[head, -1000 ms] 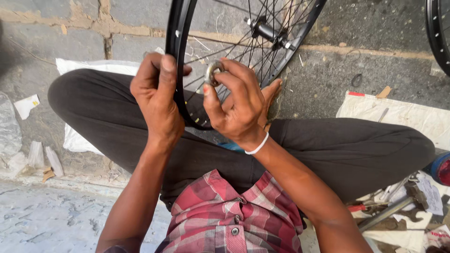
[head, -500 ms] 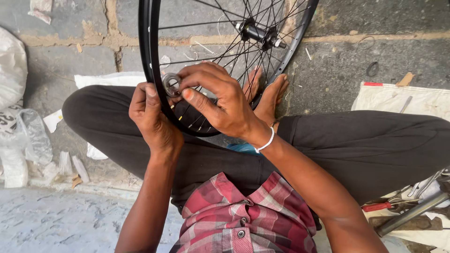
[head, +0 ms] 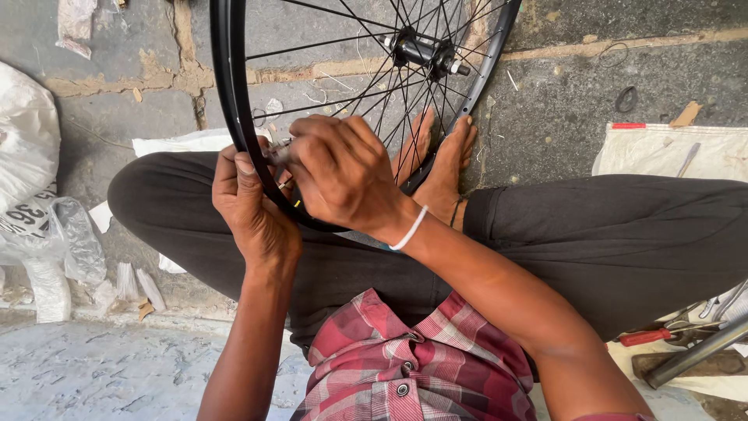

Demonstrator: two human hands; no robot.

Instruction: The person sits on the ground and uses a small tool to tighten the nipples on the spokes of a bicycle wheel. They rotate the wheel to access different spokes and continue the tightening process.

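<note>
A black bicycle wheel rim (head: pixel 231 86) with thin spokes and a dark hub (head: pixel 425 51) stands upright between my crossed legs, its low edge near my bare feet (head: pixel 440 160). My left hand (head: pixel 253 210) grips the rim from the left side, thumb against it. My right hand (head: pixel 343 175) reaches across the rim from the inside, fingers closed on a small metal tool (head: pixel 279 152) at the rim where a spoke meets it. The tool is mostly hidden by the fingers. A white band sits on my right wrist.
White plastic bags (head: pixel 35 195) lie at the left on the stone floor. A cloth (head: pixel 670 152) with a small tool lies at the right. A red-handled tool (head: pixel 647 337) and a metal tube (head: pixel 697 352) rest at lower right.
The view has shifted, so the wheel sits further right in the frame. My right hand has slid lower along the rim, closer to my left hand, and now covers the metal tool.
</note>
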